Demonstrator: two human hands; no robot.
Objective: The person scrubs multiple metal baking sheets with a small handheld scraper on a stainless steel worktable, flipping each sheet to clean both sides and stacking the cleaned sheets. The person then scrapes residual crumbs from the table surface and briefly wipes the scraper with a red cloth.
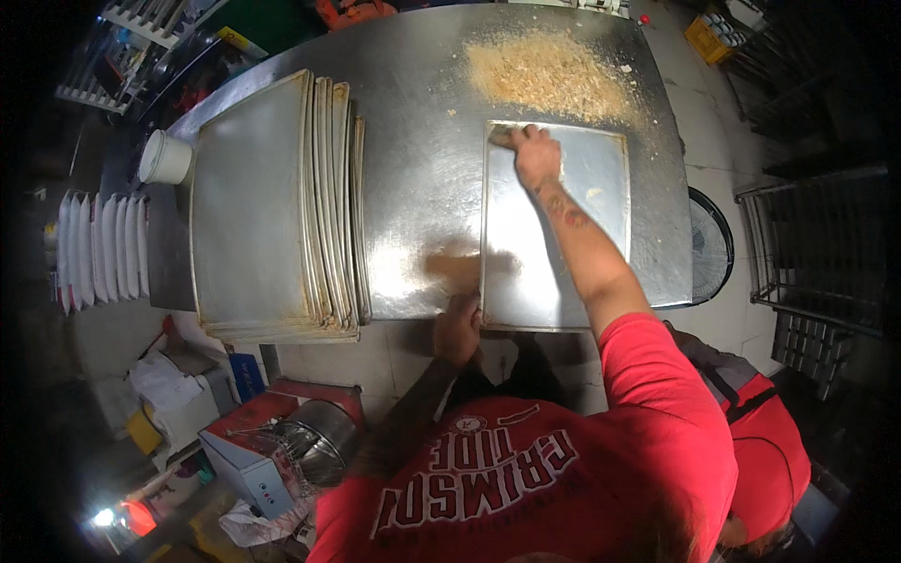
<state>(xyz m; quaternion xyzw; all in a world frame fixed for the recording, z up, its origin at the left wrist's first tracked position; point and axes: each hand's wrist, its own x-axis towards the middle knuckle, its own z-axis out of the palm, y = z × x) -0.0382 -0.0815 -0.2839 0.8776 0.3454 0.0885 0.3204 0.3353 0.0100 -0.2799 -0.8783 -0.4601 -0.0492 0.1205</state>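
Observation:
A shallow metal baking tray (521, 281) lies before me, its front edge at the front edge of the steel table (415, 176). My left hand (456, 334) grips the tray's left rim near the front corner. At the tray's far left corner, my right hand (539, 153) presses down a small, flat, dark tool (501, 135), perhaps a scraper; the fingers partly hide it. A small pale crumb (595, 192) lies on the tray's right half. Beyond the tray spreads a heap of tan crumbs and flakes (552, 77).
To my left leans a thick stack of baking trays (253, 204), overhanging the table front. A white tub (165, 156) stands beyond it. A floor fan (709, 246) is past the table's right end. A planetary mixer (281, 440) stands behind left; another person (767, 450) is behind right.

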